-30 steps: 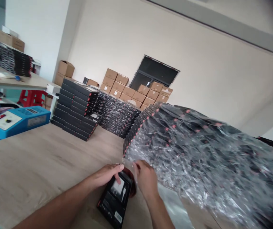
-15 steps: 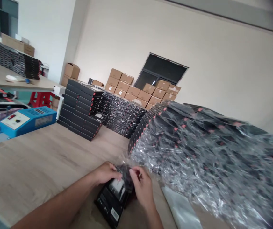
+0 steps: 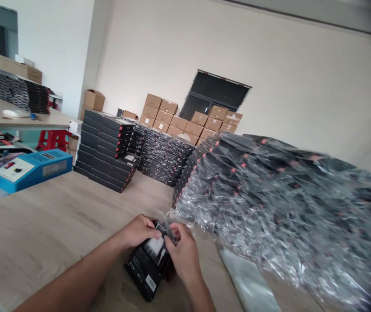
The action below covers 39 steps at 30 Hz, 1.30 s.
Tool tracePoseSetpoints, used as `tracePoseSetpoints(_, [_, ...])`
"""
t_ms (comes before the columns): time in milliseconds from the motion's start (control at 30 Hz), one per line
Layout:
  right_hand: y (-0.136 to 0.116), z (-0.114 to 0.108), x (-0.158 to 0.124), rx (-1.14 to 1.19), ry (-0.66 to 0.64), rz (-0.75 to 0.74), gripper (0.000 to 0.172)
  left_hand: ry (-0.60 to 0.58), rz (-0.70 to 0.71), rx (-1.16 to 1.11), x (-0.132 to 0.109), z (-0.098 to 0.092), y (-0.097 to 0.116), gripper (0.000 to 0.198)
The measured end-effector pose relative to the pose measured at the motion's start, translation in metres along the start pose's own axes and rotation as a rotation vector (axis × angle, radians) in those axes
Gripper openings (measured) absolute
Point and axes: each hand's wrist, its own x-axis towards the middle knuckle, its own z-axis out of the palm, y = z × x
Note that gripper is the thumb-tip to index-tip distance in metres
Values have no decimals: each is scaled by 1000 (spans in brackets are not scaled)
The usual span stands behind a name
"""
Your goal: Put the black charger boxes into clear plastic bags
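Holding flat black cardboard box (image 3: 148, 268) w/ white picture & small barcode sticker, low on pale wooden table (image 3: 49, 225), far end inside crinkly clear plastic bag (image 3: 169, 226). Left hand (image 3: 138, 232) closed on box's far corner, right hand (image 3: 182, 255) pinching bag. Just beside, on right: big pile of shiny plastic-wrapped black boxes (image 3: 269, 195).

Bare L hand (image 3: 139, 231), R hand (image 3: 182, 255), forearms.
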Motion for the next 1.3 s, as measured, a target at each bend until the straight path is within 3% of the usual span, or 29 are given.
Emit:
tracePoseSetpoints(67, [1, 3, 0, -22, 14, -17, 12, -19, 17, 11, -1, 2, 2, 31])
tracePoseSetpoints(167, [12, -7, 4, -5, 207, 70, 20, -74, 29, -17, -2, -1, 7, 27])
tracePoseSetpoints(233, [20, -17, 7, -22, 368, 103, 26, -47, 0, -111, -5, -9, 12, 49])
tracePoseSetpoints(300, [25, -22, 8, -44, 441, 94, 28, 57, -35, -251, -10, -23, 19, 78])
tracePoseSetpoints(367, [26, -19, 7, -30, 396, 64, 28, 104, -43, -369, -17, -39, 27, 86])
tracePoseSetpoints(467, [22, -4, 3, 22, 251, 30, 28, -82, -27, -398, -29, -55, 37, 65])
tracePoseSetpoints(567, [17, 7, 1, 46, 154, 41, 30, -228, -49, -273, -34, -50, 38, 54])
tracePoseSetpoints(833, [-1, 6, -1, 14, 48, 5, 31, -106, -62, -13, -27, -12, 35, 41])
tracePoseSetpoints(1067, [8, 13, 2, 88, 50, 57, 19, -299, -39, -28, -34, -13, 39, 49])
tracePoseSetpoints(1167, [11, 17, 2, 184, 1, 65, 18, -262, -1, 6, -34, -17, 40, 43])
tracePoseSetpoints(1300, [9, 14, 1, 202, 15, 80, 17, -123, -3, 109, -31, -20, 37, 40])
